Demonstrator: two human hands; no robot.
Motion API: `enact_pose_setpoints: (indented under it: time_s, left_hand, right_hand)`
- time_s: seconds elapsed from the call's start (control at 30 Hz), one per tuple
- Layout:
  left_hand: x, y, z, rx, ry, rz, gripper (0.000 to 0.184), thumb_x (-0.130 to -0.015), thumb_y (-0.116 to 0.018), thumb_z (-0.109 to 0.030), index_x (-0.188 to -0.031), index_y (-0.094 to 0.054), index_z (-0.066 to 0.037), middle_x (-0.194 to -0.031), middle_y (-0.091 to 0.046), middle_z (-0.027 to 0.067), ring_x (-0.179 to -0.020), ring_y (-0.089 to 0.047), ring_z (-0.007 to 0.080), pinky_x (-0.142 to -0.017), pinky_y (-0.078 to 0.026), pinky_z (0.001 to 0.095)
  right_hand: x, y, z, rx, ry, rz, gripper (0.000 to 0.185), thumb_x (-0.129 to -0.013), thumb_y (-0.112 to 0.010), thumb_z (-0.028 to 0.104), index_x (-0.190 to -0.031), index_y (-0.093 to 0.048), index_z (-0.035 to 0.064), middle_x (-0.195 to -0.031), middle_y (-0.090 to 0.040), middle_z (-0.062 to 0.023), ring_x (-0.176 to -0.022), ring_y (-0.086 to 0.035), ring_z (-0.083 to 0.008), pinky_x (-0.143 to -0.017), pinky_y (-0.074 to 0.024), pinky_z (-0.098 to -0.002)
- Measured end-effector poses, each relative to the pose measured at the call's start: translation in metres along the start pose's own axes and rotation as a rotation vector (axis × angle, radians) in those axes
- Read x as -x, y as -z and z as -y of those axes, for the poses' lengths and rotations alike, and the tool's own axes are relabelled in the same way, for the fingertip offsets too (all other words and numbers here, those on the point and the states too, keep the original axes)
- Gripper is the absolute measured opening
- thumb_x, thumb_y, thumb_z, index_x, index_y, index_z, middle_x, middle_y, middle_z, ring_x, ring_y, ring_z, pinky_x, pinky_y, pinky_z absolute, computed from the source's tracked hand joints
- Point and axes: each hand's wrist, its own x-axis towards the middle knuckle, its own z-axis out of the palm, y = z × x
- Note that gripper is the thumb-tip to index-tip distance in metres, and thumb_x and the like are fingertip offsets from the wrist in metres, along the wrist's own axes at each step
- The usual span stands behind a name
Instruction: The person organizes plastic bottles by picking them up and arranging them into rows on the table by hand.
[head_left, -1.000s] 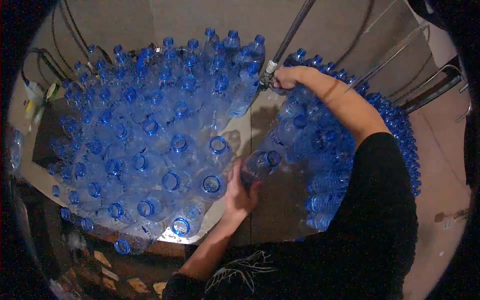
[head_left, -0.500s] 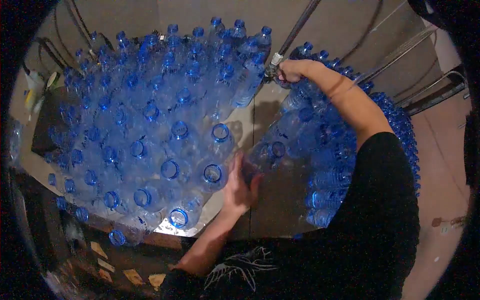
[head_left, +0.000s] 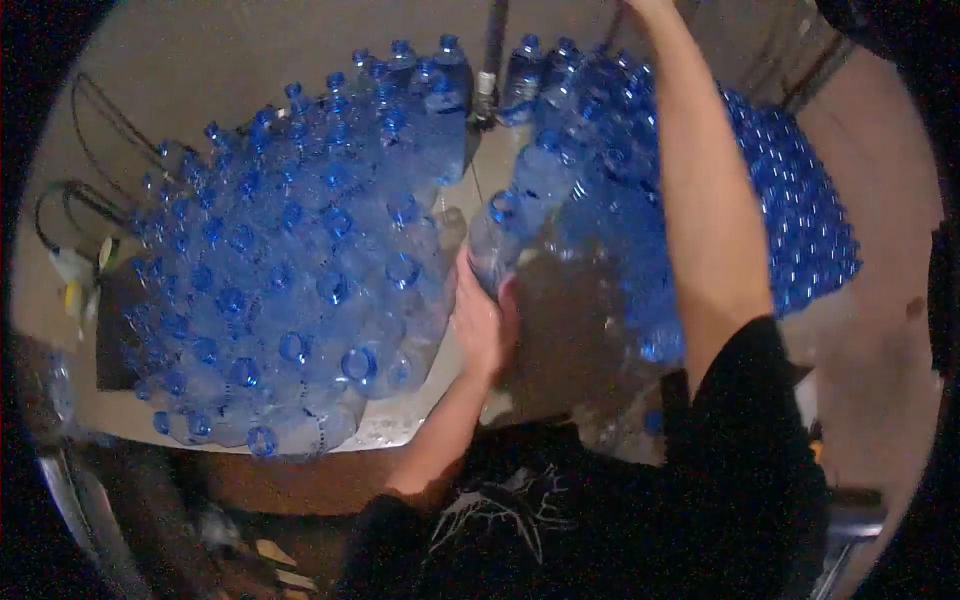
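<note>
My left hand [head_left: 478, 318] is closed round the lower part of a clear plastic bottle [head_left: 490, 242] with a blue open neck. The bottle stands tilted over the gap between two crowds of similar bottles. To its left, clear plastic bottles [head_left: 330, 290] with blue necks are packed close on a pale tabletop [head_left: 395, 430]. My right forearm [head_left: 705, 190] reaches up past the right-hand bottles [head_left: 600, 160]. The right hand itself is cut off at the top edge, so its fingers do not show.
A dark upright pipe with a pale fitting [head_left: 486, 85] stands at the back between the bottle groups. Dark cables [head_left: 110, 125] loop along the wall at left. On the far right, more blue-necked bottles [head_left: 800, 205] stand in dense rows.
My right hand has left the fitting on the pipe and gone up out of view. My left hand has moved up slightly with the bottle. The whole view has shifted.
</note>
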Motion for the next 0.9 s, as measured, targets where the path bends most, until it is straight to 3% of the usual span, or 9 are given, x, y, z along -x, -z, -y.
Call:
enact_pose_setpoints:
  time_s: [0.1, 0.13, 0.17, 0.2, 0.23, 0.27, 0.4, 0.8, 0.9]
  left_hand:
    - [0.004, -0.008, 0.014, -0.056, -0.066, -0.075, 0.074, -0.089, -0.062, -0.031, -0.144, -0.026, 0.002, -0.136, -0.045, 0.0292, -0.123, -0.046, 0.0453, -0.100, -0.040, 0.0484]
    - [0.003, -0.009, 0.015, -0.058, -0.068, -0.081, 0.076, -0.089, -0.063, -0.033, -0.144, -0.026, 0.005, -0.136, -0.045, 0.0300, -0.124, -0.046, 0.0452, -0.102, -0.039, 0.0468]
    - [0.002, -0.011, 0.014, -0.055, -0.063, -0.099, 0.079, -0.088, -0.064, -0.035, -0.143, -0.026, 0.008, -0.137, -0.044, 0.0307, -0.125, -0.046, 0.0450, -0.105, -0.038, 0.0452]
    - [-0.001, -0.011, 0.011, -0.025, -0.044, -0.086, 0.079, -0.089, -0.064, -0.036, -0.143, -0.026, 0.007, -0.137, -0.044, 0.0307, -0.125, -0.045, 0.0452, -0.105, -0.037, 0.0454]
    - [-0.003, -0.010, 0.010, 0.000, -0.027, -0.071, 0.079, -0.089, -0.063, -0.037, -0.143, -0.027, 0.007, -0.138, -0.043, 0.0307, -0.126, -0.044, 0.0453, -0.106, -0.036, 0.0457]
    - [-0.001, -0.006, 0.010, 0.014, -0.007, -0.043, 0.079, -0.089, -0.063, -0.038, -0.143, -0.027, 0.006, -0.138, -0.043, 0.0307, -0.126, -0.044, 0.0454, -0.106, -0.036, 0.0459]
    - [0.002, -0.008, 0.011, 0.007, -0.095, -0.136, 0.076, -0.089, -0.063, -0.039, -0.142, -0.031, 0.005, -0.137, -0.044, 0.0308, -0.127, -0.042, 0.0465, -0.107, -0.034, 0.0481]
    - [0.000, -0.017, 0.015, 0.090, -0.050, -0.179, 0.074, -0.083, -0.069, -0.037, -0.139, -0.041, 0.002, -0.134, -0.051, 0.0262, -0.122, -0.051, 0.0399, -0.102, -0.040, 0.0436]
    - [-0.009, -0.020, 0.012, 0.082, -0.042, -0.186, 0.072, -0.080, -0.072, -0.037, -0.136, -0.046, 0.001, -0.128, -0.056, 0.0256, -0.116, -0.057, 0.0386, -0.098, -0.044, 0.0423]
  right_hand:
    - [0.167, 0.009, 0.038, -0.271, 0.111, -0.601, 0.019, -0.094, -0.055, 0.014, -0.106, -0.061, 0.0001, -0.085, -0.062, -0.0055, -0.068, -0.057, -0.0133, -0.063, -0.0475, -0.0265]
    - [0.228, -0.005, 0.035, -0.359, 0.032, -0.609, 0.024, -0.097, -0.054, 0.020, -0.107, -0.060, -0.0010, -0.087, -0.062, -0.0054, -0.068, -0.057, -0.0132, -0.066, -0.0481, -0.0275]
    - [0.274, -0.030, -0.010, -0.204, 0.230, -0.626, 0.024, -0.095, -0.058, 0.019, -0.106, -0.060, -0.0017, -0.091, -0.063, -0.0087, -0.075, -0.059, -0.0162, -0.070, -0.0492, -0.0287]
    - [0.312, -0.055, -0.037, -0.002, 0.277, -0.581, 0.025, -0.090, -0.061, 0.020, -0.105, -0.058, 0.0000, -0.094, -0.064, -0.0147, -0.086, -0.063, -0.0269, -0.081, -0.0505, -0.0376]
    - [0.341, -0.067, -0.053, 0.085, -0.096, -0.244, 0.042, -0.082, -0.068, 0.014, -0.118, -0.053, -0.0032, -0.109, -0.062, -0.0229, -0.101, -0.062, -0.0349, -0.091, -0.0484, -0.0421]
    - [0.355, -0.088, -0.076, 0.152, -0.096, -0.249, 0.053, -0.080, -0.070, 0.014, -0.125, -0.048, -0.0033, -0.114, -0.060, -0.0252, -0.105, -0.060, -0.0388, -0.093, -0.0475, -0.0437]
    - [0.350, -0.114, -0.091, 0.151, -0.319, -0.080, 0.081, -0.073, -0.078, 0.016, -0.139, -0.035, -0.0030, -0.128, -0.053, -0.0293, -0.116, -0.053, -0.0461, -0.098, -0.0445, -0.0462]
    - [0.345, -0.121, -0.121, 0.034, -0.355, -0.015, 0.077, -0.075, -0.078, 0.025, -0.134, -0.038, -0.0030, -0.125, -0.055, -0.0280, -0.112, -0.056, -0.0443, -0.098, -0.0447, -0.0452]
    - [0.359, -0.110, -0.118, 0.057, -0.213, -0.100, 0.080, -0.072, -0.079, 0.023, -0.135, -0.036, -0.0038, -0.123, -0.057, -0.0263, -0.111, -0.058, -0.0409, -0.092, -0.0476, -0.0428]
